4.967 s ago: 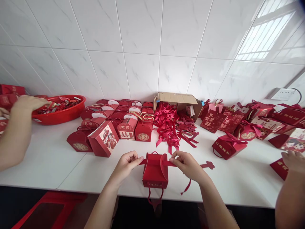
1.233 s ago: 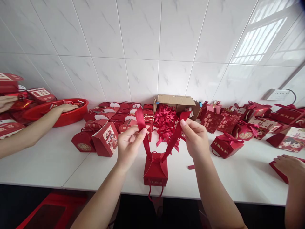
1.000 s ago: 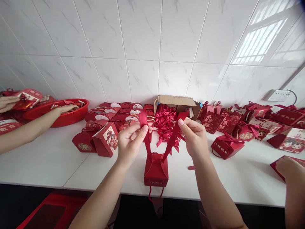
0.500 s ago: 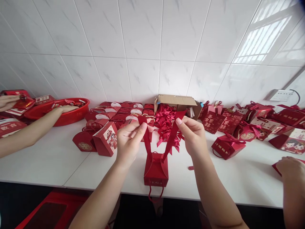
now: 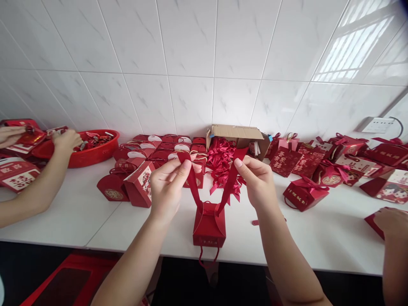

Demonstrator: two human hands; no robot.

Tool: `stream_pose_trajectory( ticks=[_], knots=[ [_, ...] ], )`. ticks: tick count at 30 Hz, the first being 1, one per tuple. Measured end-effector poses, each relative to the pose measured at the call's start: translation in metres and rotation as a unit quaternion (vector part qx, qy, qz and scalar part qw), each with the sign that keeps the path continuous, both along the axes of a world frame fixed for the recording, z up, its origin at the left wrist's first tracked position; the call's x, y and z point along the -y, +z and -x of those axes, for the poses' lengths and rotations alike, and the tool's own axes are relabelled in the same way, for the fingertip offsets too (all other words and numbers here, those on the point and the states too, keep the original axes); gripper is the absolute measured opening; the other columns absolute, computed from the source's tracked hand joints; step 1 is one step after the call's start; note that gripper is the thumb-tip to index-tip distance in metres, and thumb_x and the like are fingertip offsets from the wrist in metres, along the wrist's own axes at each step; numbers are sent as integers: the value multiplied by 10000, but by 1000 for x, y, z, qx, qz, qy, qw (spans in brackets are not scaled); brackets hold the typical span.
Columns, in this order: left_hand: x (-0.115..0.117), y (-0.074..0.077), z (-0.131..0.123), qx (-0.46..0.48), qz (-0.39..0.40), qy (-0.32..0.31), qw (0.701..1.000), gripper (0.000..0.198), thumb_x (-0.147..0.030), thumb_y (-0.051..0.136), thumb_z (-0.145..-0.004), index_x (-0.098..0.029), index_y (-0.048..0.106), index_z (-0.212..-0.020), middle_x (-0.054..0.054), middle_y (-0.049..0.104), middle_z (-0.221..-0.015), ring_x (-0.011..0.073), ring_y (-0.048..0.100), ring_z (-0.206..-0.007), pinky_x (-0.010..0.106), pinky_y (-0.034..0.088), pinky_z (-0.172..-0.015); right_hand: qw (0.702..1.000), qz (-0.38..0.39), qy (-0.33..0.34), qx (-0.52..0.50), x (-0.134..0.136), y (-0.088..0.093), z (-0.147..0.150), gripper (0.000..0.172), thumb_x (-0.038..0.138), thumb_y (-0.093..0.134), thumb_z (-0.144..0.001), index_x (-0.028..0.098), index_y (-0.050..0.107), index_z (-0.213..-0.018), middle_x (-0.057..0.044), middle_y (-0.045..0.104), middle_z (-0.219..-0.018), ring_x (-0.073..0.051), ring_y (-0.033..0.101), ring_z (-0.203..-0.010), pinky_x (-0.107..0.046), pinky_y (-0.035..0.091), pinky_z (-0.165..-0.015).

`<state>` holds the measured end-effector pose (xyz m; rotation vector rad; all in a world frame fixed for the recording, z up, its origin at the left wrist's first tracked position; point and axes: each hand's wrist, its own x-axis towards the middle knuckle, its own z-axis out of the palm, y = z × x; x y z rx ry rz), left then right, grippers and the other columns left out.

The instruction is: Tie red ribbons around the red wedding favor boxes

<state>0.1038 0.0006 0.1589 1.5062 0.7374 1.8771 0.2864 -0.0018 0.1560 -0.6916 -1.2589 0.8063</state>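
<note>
A small red gift box [image 5: 209, 229] stands near the table's front edge, its cord handle hanging over that edge. A red ribbon [image 5: 228, 185] runs through its top, and the two ends rise apart in a V. My left hand [image 5: 167, 182] pinches one end between thumb and fingers. The other end is pinched by my right hand [image 5: 256, 180], about level with the left. Behind the ribbon, a heap of red ribbons [image 5: 221, 155] spills from a cardboard box [image 5: 239, 131].
Rows of red gift boxes [image 5: 111, 187] stand left of the cardboard box. Ribboned boxes [image 5: 305, 194] crowd the right. Further left, a co-worker's hand [image 5: 66, 139] is by a red basin [image 5: 95, 157] of wrapped pieces. Another person's hand [image 5: 393, 221] holds a box at far right.
My left hand has moved slightly left with its ribbon end, widening the V. The co-worker's hand at left has lifted from the basin and moved left.
</note>
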Motion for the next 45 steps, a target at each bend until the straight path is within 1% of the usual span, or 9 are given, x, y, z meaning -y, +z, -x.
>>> stream_pose_trajectory(
  ticks=[3, 8, 13, 22, 36, 39, 41, 43, 45],
  knots=[
    [0, 0, 1, -6, 4, 0, 1000, 191, -358, 691, -828, -192, 758, -762, 26, 740, -711, 192, 705, -737, 339, 550, -777, 1000, -4, -4, -6, 0, 0, -1, 298, 364, 687, -819, 200, 578, -595, 35, 440, -628, -103, 362, -591, -258, 323, -586],
    [1, 0, -1, -4, 14, -2, 1000, 195, -371, 712, -805, -199, 767, -878, 35, 749, -721, 216, 715, -767, 349, 554, -761, 1000, -16, -18, -1, -1, 3, -1, 292, 383, 688, -814, 202, 591, -607, 21, 474, -634, -107, 376, -586, -263, 350, -589],
    [1, 2, -2, -27, 24, -19, 999, 201, -384, 692, -817, -194, 759, -803, 47, 754, -769, 230, 703, -867, 348, 544, -802, 1000, -17, -20, 2, -1, 4, -1, 285, 390, 691, -810, 205, 604, -612, 19, 492, -641, -110, 403, -595, -261, 364, -595],
    [-1, 1, -3, -25, 38, -37, 998, 185, -373, 697, -813, -200, 754, -782, 34, 737, -788, 202, 671, -832, 326, 508, -812, 1000, -20, -8, -8, 0, 5, -1, 273, 370, 694, -811, 204, 612, -611, 20, 497, -650, -111, 412, -603, -266, 361, -602],
    [-3, 3, -3, -26, 27, -59, 998, 177, -361, 696, -826, -216, 775, -888, 10, 716, -739, 171, 656, -801, 289, 496, -838, 999, -30, -7, -24, 1, 5, -3, 192, 324, 699, -819, 212, 663, -667, 26, 555, -671, -108, 483, -633, -251, 406, -640],
    [-4, 1, -4, -29, 30, -70, 997, 162, -352, 688, -836, -214, 773, -849, 10, 732, -767, 152, 665, -826, 252, 502, -832, 999, -18, -7, -29, 2, 4, -3, 186, 331, 699, -822, 211, 663, -684, 25, 578, -666, -114, 532, -645, -252, 439, -654],
    [-3, 1, -4, -33, 34, -79, 996, 154, -335, 681, -845, -211, 762, -804, 2, 725, -728, 130, 667, -768, 229, 516, -781, 999, -1, 11, -32, 3, 5, -2, 192, 354, 687, -828, 210, 647, -707, 18, 614, -657, -133, 590, -656, -268, 480, -666],
    [-1, 1, -5, -37, 47, -98, 993, 126, -314, 686, -844, -230, 748, -913, -18, 707, -669, 110, 656, -680, 218, 527, -714, 998, 29, 40, -25, 4, 7, -1, 191, 366, 678, -832, 207, 618, -745, 21, 634, -621, -134, 612, -587, -267, 503, -603],
    [2, 3, -6, -54, 66, -124, 989, 347, -292, 706, -828, -258, 657, -1170, -39, 689, -624, 102, 643, -618, 215, 531, -673, 996, 61, 63, 7, 5, 8, 1, 170, 358, 680, -831, 205, 606, -826, 44, 622, -565, -106, 562, -450, -227, 461, -465]
  ],
)
